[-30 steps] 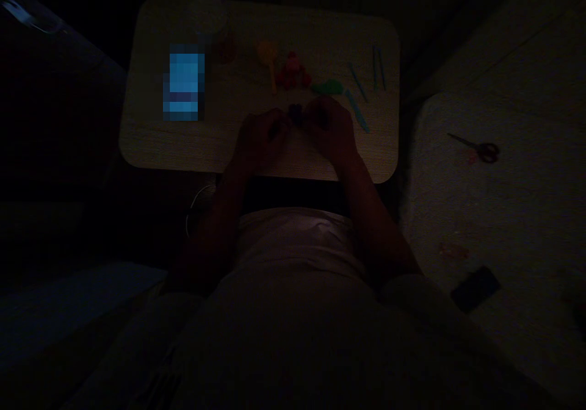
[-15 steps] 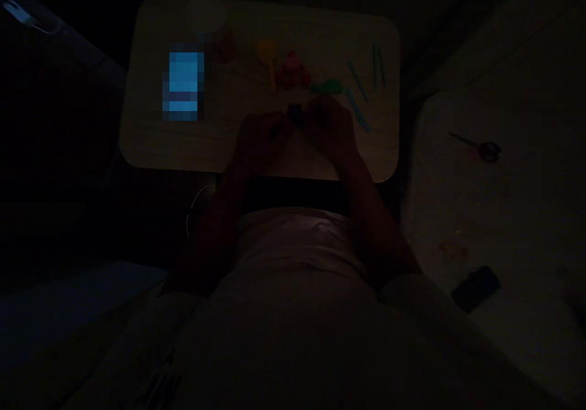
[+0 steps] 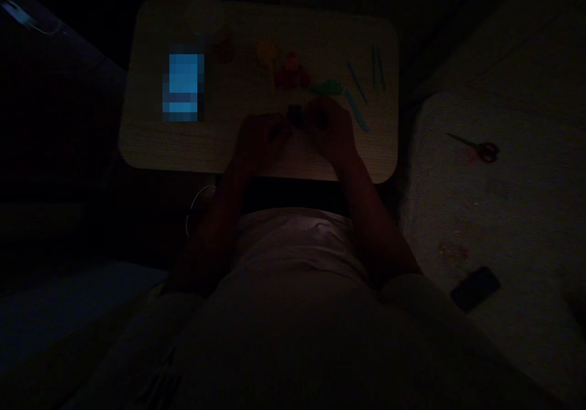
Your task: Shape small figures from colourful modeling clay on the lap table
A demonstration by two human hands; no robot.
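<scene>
The view is very dark. My left hand (image 3: 262, 136) is over the near part of the table (image 3: 192, 147), its fingers curled inward and closed. My right hand (image 3: 333, 128) faces it, with fingers pinched around the edge of a small dark lump (image 3: 295, 113). The lump lies between both sets of fingertips; whether the left fingers touch it cannot be made out. Just beyond the hands are a red figure-like piece (image 3: 292, 74) and a green piece (image 3: 327, 87). A blue knife-shaped tool (image 3: 356, 111) lies to the right of my right hand.
An orange tool with a handle (image 3: 266, 53), a dim reddish piece (image 3: 224, 50) and a pale round thing (image 3: 206, 16) are farther back. Thin blue sticks (image 3: 357, 82) lie right. A blurred bright blue screen (image 3: 183, 86) glows left. Scissors (image 3: 485, 151) and a dark rectangular object (image 3: 475, 288) rest on the pale surface.
Both hands stay in nearly the same place, with the dark lump still between them. The light on the table and objects has shifted slightly.
</scene>
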